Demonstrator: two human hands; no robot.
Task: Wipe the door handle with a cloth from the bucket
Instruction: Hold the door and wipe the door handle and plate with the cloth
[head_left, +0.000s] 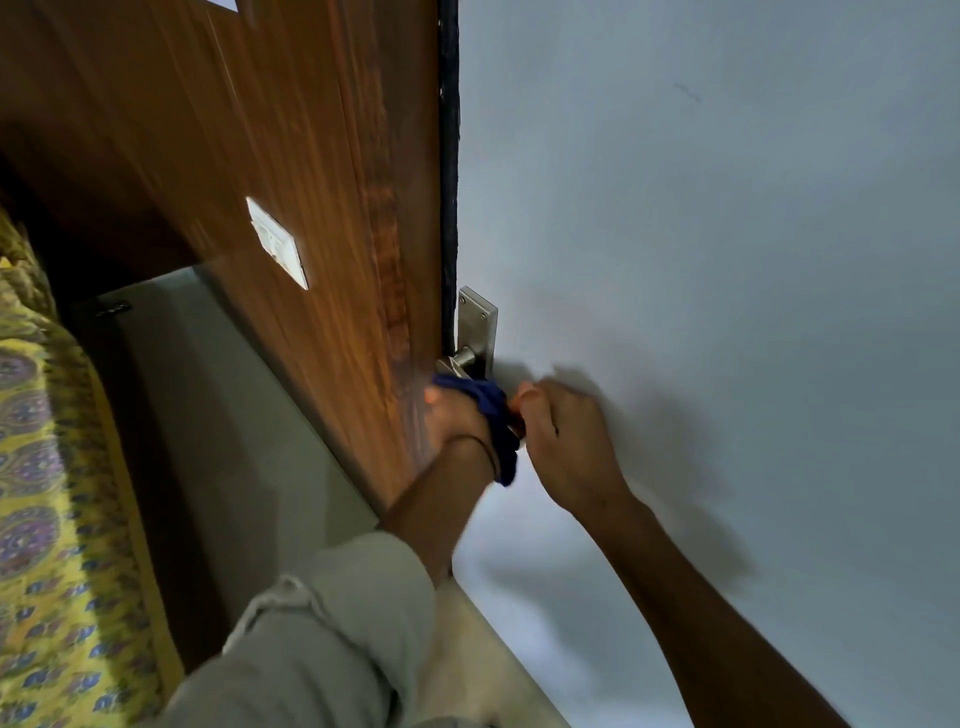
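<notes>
At the door handle (465, 358), left hand (457, 418) clamps the blue cloth (496, 415); right hand (563, 441) fingers curl shut around the lever.

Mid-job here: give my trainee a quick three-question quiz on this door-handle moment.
1. True or false: the blue cloth is in the left hand.
2. What is the metal plate behind the handle mounted on? A) wooden panel B) pale door C) floor
3. Fill in: the right hand is closed in a grip just ____ of the cloth.

Key: 1 true; 2 B, the pale door; 3 right.
</notes>
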